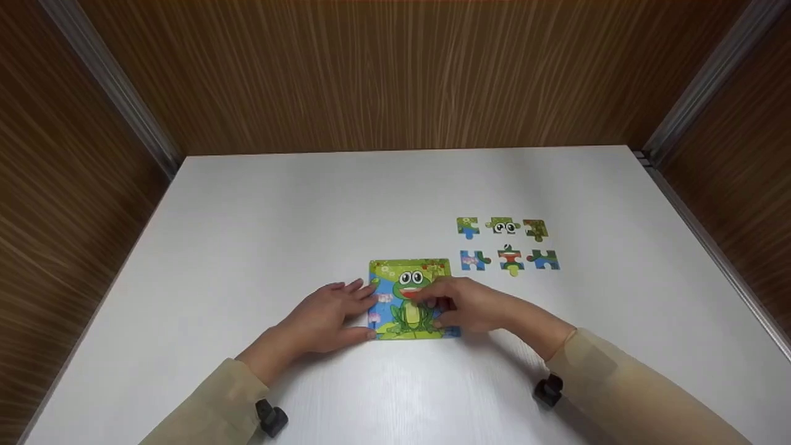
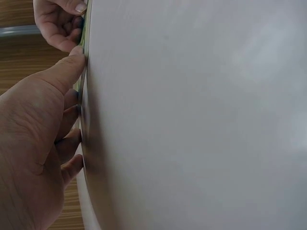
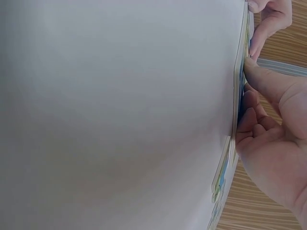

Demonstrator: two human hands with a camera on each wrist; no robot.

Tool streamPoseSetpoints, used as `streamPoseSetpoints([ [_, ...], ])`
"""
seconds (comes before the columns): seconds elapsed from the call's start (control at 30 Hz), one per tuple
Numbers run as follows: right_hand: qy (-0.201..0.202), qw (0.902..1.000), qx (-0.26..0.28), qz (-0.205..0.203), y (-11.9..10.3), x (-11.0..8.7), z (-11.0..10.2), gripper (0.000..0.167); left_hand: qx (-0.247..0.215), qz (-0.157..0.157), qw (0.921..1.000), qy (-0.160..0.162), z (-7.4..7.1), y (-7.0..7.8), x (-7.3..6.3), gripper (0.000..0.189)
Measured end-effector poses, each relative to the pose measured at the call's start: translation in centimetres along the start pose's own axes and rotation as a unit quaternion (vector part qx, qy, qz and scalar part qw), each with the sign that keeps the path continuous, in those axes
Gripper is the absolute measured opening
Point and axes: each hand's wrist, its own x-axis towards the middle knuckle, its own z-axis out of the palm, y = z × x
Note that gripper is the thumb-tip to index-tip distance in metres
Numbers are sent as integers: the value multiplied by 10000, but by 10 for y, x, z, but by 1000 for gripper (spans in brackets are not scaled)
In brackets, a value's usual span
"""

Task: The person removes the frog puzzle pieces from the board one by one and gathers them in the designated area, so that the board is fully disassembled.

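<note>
A square frog puzzle board (image 1: 386, 270) lies flat on the table, showing a green frog on a blue and green ground. My left hand (image 1: 330, 316) rests along its left edge with the fingers spread and fairly straight. Over its right half is my right hand (image 1: 476, 306), fingers bent, the index tip near the frog's mouth and the thumb by the lower right. In the right wrist view, this thumb and the curled fingers touch the board's dark blue part (image 3: 242, 79). Whether a piece sits between them is hidden.
Several loose puzzle pieces lie in two rows right of the board, among them a piece with eyes (image 1: 503, 227) and a red-mouthed piece (image 1: 510, 259). The white table (image 1: 278, 210) meets a wood-grain panel (image 1: 371, 74) at the back. More panels flank both sides.
</note>
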Motion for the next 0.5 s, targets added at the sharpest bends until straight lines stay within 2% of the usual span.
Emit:
streamPoseSetpoints([
  [0.5,-62,10000,-2,-71,1,0,-1,41,-3,-27,10000,26,1,-1,0,67],
])
